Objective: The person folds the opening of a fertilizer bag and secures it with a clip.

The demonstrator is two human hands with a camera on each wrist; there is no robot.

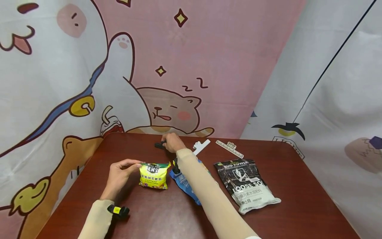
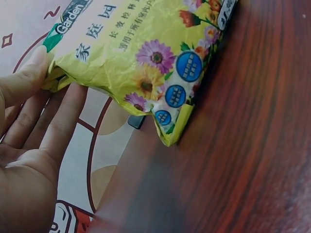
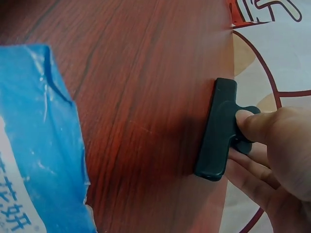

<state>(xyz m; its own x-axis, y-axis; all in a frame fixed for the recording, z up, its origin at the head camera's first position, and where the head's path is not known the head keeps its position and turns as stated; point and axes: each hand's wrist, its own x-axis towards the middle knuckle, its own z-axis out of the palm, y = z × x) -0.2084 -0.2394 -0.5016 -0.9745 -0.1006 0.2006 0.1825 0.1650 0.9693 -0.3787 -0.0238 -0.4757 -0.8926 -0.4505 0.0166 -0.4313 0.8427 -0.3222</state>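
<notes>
My left hand (image 1: 119,174) pinches the upper left corner of a yellow fertilizer bag (image 1: 154,177) with a green top edge. The left wrist view shows the thumb on the front of the yellow bag (image 2: 146,68), which is printed with flowers. At the far side of the table, my right hand (image 1: 173,142) grips a black bag clip (image 1: 160,145). In the right wrist view, the thumb presses on the handle of the black clip (image 3: 219,131), with the other fingers beneath it. Under the right forearm lies a blue bag (image 1: 186,186), partly hidden by the sleeve.
A white clip (image 1: 201,146) and a beige clip (image 1: 229,149) lie near the table's back edge. To the right is a black and white soil bag (image 1: 246,186). A printed cloth (image 1: 226,66) hangs behind the reddish-brown table (image 1: 304,199).
</notes>
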